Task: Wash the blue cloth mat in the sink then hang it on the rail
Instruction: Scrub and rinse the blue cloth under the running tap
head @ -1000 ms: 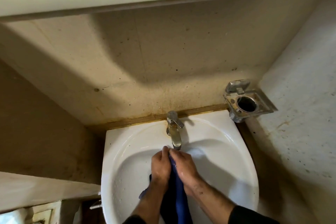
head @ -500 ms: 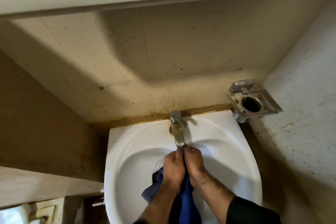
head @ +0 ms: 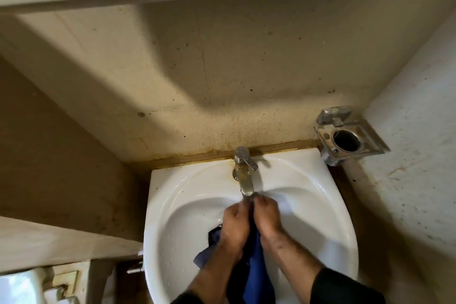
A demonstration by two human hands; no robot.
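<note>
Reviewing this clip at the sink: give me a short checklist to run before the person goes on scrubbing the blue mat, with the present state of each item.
1. Both hands on the mat: ok. The left hand and right hand grip the blue cloth mat between them.
2. Mat over the basin: ok. It hangs inside the sink.
3. Mat under the spout: ok. The hands hold its top just below the tap.
4. Water running: cannot tell. No stream is visible.
5. Mat wet through: cannot tell.
6. Rail for hanging located: not ok. No rail shows in this view.
</note>
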